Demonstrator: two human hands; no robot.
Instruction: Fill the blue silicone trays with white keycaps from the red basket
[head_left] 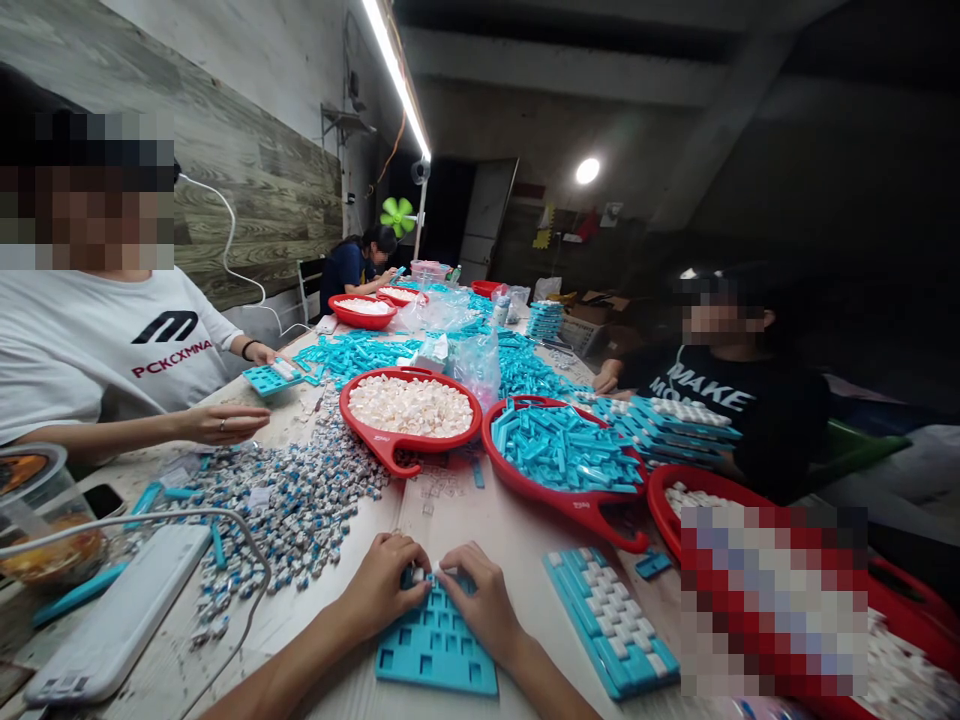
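Note:
A light blue keyboard plate with rows of square holes lies on the table in front of me. At its far edge, my left hand is closed, thumb and fingertips around a small white keycap. My right hand pinches at the same edge, its fingertips at another white piece, partly hidden by the fingers. To the right lies a second blue plate covered with rows of white keycaps and blue ones along its sides.
Red baskets hold white keycaps and blue pieces. Small switches are heaped at left, beside a white power bank and a grey cable. Stacked plates stand at right. A co-worker's hand reaches over the left side; others sit around.

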